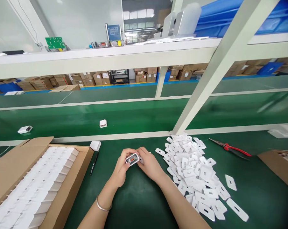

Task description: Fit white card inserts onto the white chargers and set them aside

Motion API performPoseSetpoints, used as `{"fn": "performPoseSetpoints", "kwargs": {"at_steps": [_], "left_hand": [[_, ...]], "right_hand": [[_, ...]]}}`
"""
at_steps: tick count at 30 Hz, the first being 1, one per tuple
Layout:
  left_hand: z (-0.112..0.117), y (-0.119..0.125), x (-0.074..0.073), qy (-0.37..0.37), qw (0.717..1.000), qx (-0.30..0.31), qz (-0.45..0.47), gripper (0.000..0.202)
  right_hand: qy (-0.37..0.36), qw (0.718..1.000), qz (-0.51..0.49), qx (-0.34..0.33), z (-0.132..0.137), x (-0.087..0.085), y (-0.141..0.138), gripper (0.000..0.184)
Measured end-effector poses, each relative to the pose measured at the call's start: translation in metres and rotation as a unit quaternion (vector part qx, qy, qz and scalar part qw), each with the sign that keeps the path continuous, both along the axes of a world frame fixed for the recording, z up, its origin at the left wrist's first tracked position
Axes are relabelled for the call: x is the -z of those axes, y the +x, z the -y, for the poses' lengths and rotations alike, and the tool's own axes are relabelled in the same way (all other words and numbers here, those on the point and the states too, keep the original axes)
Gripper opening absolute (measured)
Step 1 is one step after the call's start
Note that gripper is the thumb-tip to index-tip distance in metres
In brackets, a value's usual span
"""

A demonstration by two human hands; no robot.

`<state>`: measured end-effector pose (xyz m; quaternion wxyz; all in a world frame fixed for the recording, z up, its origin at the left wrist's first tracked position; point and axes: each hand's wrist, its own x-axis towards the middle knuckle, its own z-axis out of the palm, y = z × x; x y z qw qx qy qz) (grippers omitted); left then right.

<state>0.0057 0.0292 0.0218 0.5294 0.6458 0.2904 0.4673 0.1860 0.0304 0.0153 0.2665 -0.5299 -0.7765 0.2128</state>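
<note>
My left hand is wrapped round a small white plastic housing, its open end facing me with grey and orange parts inside. Close against it, my right hand is closed on a small white plate, mostly hidden by the fingers. To the right of my right hand spreads a large heap of white slotted plates. At left, a cardboard box holds rows of white housings.
A black pen and a white block lie beside the box. Red-handled pliers rest at right, near another carton. White housings sit on the green conveyor belt. A slanted post rises behind the heap.
</note>
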Motion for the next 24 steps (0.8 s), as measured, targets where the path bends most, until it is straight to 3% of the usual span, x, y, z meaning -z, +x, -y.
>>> {"fn": "performPoseSetpoints", "kwargs": {"at_steps": [5,9,14,19,24], "left_hand": [[0.002,-0.002,-0.001,0.005,1.000,-0.002,0.030,0.043],[0.002,-0.005,-0.004,0.006,0.999,-0.016,0.038,0.043],[0.000,-0.006,-0.004,-0.018,0.998,-0.052,0.026,0.046],[-0.006,-0.012,0.002,-0.054,0.995,-0.082,-0.001,0.048],[-0.011,-0.018,0.004,-0.063,0.986,-0.133,-0.075,0.048]], "right_hand": [[0.030,0.998,0.049,0.009,0.005,0.004,-0.001,0.039],[0.008,0.995,0.094,0.016,0.003,0.002,0.008,0.022],[0.004,0.996,0.094,0.007,-0.001,0.000,0.012,0.012],[-0.004,0.997,0.080,0.009,-0.002,0.003,0.013,0.026],[0.000,0.999,0.041,0.015,-0.005,0.002,0.014,0.018]]}}
